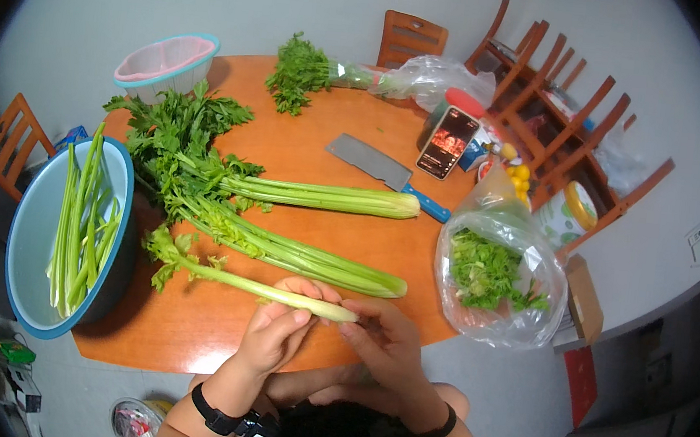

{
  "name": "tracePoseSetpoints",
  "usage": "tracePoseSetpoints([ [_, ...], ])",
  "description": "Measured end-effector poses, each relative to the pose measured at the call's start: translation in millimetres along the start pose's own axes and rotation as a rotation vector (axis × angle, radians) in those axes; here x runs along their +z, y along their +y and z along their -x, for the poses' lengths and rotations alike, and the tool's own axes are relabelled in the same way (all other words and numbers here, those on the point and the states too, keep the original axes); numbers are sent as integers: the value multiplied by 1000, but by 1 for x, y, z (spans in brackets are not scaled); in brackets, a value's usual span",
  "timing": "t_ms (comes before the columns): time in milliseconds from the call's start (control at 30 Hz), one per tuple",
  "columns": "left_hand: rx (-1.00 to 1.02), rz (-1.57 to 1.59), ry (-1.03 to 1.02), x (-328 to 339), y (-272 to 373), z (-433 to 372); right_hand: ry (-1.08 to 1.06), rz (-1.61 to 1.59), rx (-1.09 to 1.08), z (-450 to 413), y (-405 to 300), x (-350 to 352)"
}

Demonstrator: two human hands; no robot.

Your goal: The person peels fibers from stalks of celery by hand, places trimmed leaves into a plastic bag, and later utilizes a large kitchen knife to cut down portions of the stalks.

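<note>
My left hand (281, 326) is closed around the pale lower part of a single celery stalk (236, 280), whose leafy end points left. At the stalk's cut end, the thumb and fingers of my right hand (380, 335) pinch its tip. Beyond them lie two celery bunches, a nearer one (320, 263) and a farther one (333, 198), their leaves heaped at the left. A cleaver (374, 161) with a blue handle rests behind the farther bunch. Leafless stalks (79, 237) stand in a blue basin (14, 262) at the left.
At the table's right edge, a clear plastic bag (446, 272) holds celery leaves. Behind it, a phone (449, 143) leans against a red-lidded jar (465, 102). Bagged greens (304, 72) and a colander (169, 65) are at the back. A bin (134, 425) stands on the floor.
</note>
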State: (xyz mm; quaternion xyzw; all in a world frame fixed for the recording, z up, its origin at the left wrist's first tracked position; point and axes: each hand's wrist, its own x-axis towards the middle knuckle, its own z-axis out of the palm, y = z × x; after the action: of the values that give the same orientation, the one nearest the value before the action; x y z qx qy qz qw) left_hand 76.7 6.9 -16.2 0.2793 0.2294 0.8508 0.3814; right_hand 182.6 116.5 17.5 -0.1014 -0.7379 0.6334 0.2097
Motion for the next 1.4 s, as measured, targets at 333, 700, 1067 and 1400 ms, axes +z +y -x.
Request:
tracePoseSetpoints([
  [333, -18, -281, 54, -3, 2, 5, -28, 101, -45, 0, -1, -5],
  [700, -9, -228, 243, 0, -1, -3, 101, 378, -359, 0, 29, -13],
  [1067, -43, -416, 156, -3, -3, 0, -148, 528, -240, -28, 8, -5],
  [1400, -2, -429, 178, -5, -12, 0, 3, 128, -35, -23, 27, -9],
])
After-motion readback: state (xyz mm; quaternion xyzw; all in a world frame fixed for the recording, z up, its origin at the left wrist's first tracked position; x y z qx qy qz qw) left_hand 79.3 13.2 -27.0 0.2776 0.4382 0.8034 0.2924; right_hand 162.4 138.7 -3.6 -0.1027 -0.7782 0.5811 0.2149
